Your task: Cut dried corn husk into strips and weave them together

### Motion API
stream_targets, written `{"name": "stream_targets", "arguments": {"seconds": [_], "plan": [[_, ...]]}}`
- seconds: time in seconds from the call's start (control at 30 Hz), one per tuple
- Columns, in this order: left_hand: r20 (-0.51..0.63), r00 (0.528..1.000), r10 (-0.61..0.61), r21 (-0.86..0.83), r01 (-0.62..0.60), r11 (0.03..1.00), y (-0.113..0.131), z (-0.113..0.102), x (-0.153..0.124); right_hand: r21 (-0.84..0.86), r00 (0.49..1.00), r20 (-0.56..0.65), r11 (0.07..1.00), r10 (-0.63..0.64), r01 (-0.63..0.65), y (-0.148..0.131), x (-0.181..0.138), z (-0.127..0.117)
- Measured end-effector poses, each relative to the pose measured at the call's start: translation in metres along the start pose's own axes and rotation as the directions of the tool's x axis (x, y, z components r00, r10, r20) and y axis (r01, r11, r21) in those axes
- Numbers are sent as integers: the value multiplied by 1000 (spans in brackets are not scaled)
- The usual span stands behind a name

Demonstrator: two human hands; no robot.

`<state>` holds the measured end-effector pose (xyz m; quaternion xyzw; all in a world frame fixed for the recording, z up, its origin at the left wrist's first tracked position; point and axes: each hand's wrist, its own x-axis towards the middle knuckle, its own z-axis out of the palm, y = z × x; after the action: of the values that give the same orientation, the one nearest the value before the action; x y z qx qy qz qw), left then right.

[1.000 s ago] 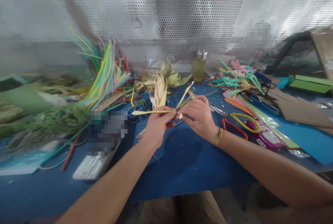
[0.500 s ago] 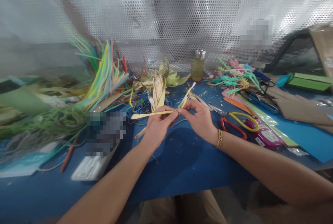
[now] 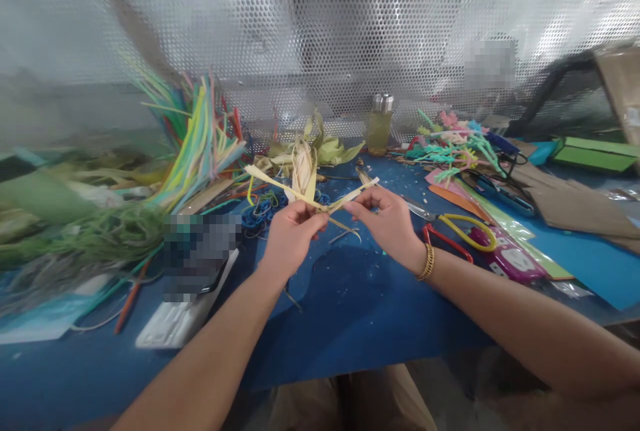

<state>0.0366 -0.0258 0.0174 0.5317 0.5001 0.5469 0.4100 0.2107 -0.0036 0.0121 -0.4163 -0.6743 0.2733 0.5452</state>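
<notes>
Pinching pale husk strips (image 3: 280, 183) above the blue table (image 3: 380, 317), our left hand (image 3: 290, 237) grips near their crossing, our right hand (image 3: 389, 225) nearer the right-hand ends. Around us: upright husk bundle (image 3: 302, 163) directly behind; blue cord tangle (image 3: 263, 209), left; red-and-yellow-handled scissors (image 3: 431, 218) beside the right wrist; metal-capped bottle (image 3: 379, 131), farther back.

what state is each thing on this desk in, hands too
left hand: pinching pale strips
right hand: fingers curled at strips, grip unclear
pale strips: ends loose
scissors: handles spread apart
bottle: upright, capped
blue cord: tangled
green string: heaped, tangled
bracelet: worn
</notes>
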Motion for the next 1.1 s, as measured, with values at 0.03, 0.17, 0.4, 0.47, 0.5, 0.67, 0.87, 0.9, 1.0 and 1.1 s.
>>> {"name": "stream_targets", "arguments": {"seconds": [0.03,0.17,0.4,0.47,0.5,0.67,0.87,0.9,1.0,1.1], "plan": [[-14,999,-38,-23,38,999,1,-1,1,-106,995,-57,991,-84,78,-2,1,-5],[42,983,-178,-67,180,981,4,-2,2,-457,888,-7,791,-460,407,-10,5,-20],[131,970,-206,5,208,978,5,1,0,-424,775,420,652,-473,628,-8,6,-17],[131,975,-182,-1,183,983,4,1,1,-403,782,424,678,-456,615,-5,7,-15],[134,977,-168,-21,172,985,3,1,1,-392,787,422,692,-450,606,-4,7,-14],[166,979,-115,-125,136,983,-1,1,3,-351,822,385,758,-419,550,-4,9,-14],[160,977,-140,-155,165,974,-3,1,3,-316,830,355,780,-430,540,-4,8,-13],[170,973,-155,-160,182,970,-3,1,2,-320,827,356,775,-434,545,-4,8,-13],[183,966,-184,-167,215,962,-2,0,2,-339,813,371,750,-448,568,-4,8,-13],[181,963,-198,-186,232,955,-2,-1,3,-353,781,401,705,-480,615,-6,8,-14]]}}
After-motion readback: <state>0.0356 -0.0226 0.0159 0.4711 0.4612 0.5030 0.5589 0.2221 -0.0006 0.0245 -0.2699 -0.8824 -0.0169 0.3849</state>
